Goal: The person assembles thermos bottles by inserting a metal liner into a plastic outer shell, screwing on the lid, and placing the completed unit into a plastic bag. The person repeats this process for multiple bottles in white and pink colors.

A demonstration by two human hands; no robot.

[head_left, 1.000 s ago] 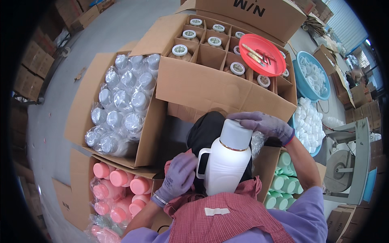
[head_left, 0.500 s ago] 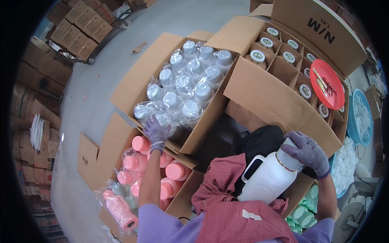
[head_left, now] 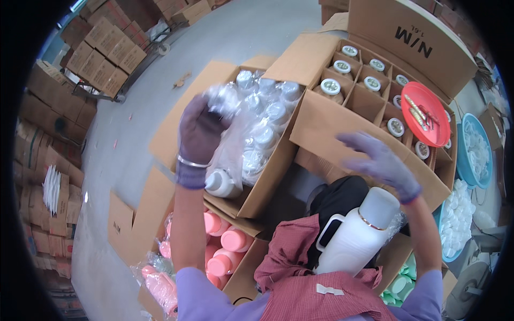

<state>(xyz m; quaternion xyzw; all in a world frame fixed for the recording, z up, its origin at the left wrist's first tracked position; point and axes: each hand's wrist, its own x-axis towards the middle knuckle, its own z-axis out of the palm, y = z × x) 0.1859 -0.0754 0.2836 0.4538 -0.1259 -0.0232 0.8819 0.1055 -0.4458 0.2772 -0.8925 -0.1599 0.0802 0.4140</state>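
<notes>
My left hand (head_left: 201, 131), in a grey-purple glove, is raised over the near left part of a carton (head_left: 184, 101). Its fingers are closed on a clear plastic bag (head_left: 231, 142), blurred by motion, which stretches down toward a white bottle (head_left: 222, 183) in the carton's near corner. Several bagged bottles with pale grey caps (head_left: 263, 136) fill the rest. My right hand (head_left: 380, 163), gloved too, hovers open with fingers spread, touching nothing. Below it, a white jug (head_left: 353, 241) with a grey cup-shaped lid and side handle leans in my lap.
Pink bottles (head_left: 225, 262) fill a carton at the near left. At the right stands a divided carton (head_left: 356, 101) of bottles, with a red plate (head_left: 425, 115) holding small tools on top. Beyond are a blue basin (head_left: 476, 155) and green bottles (head_left: 401, 283) at the near right.
My left hand has risen from the bagged bottles, pulling up a plastic bag. My right hand has let go of the jug's lid and moved up and left. The jug stays in my lap.
</notes>
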